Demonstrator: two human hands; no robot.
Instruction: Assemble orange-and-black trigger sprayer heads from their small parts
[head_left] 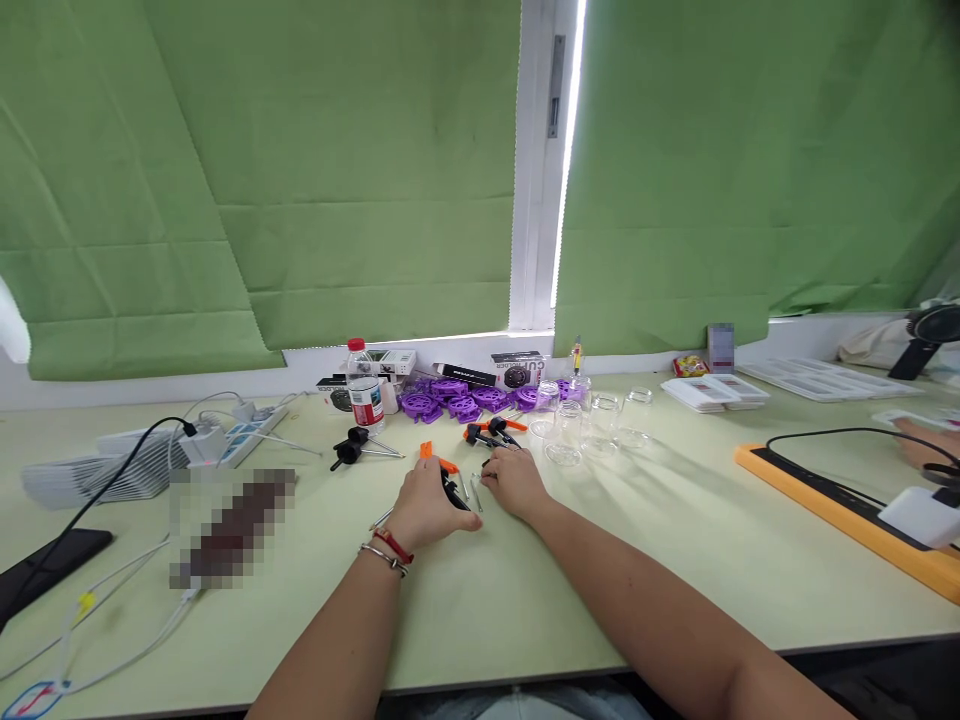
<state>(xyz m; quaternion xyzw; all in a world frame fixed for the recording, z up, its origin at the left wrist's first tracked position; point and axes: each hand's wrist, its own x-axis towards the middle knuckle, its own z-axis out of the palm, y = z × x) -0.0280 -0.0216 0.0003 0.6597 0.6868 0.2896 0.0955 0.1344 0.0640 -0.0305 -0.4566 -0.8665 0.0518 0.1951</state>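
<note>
Left hand: your left hand (pixel 427 510) rests on the tabletop (pixel 525 590) near its middle, fingers curled over a small black-and-orange tool (pixel 448 480); the grip is closed loosely around it (how firmly cannot be told).
Right hand: your right hand (pixel 514 482) lies palm down just beside the left, fingers partly bent, touching small parts on the tabletop; whether it has hold of anything cannot be told.
Metal pins: thin metal pins (pixel 474 492) lie between your two hands.
Other tools: two more black-and-orange pieces (pixel 491 432) sit just beyond your right hand, toward the far edge; a black pair (pixel 352 447) lies further left.
Purple parts: a cluster of purple discs (pixel 454 398) lies along the far edge.
Glass jars: clear glass jars (pixel 589 425) stand right of the discs.
Bottle: a water bottle (pixel 364 388) stands upright left of the discs.
Orange tray: a long orange tray (pixel 840 505) lies toward the right edge.
</note>
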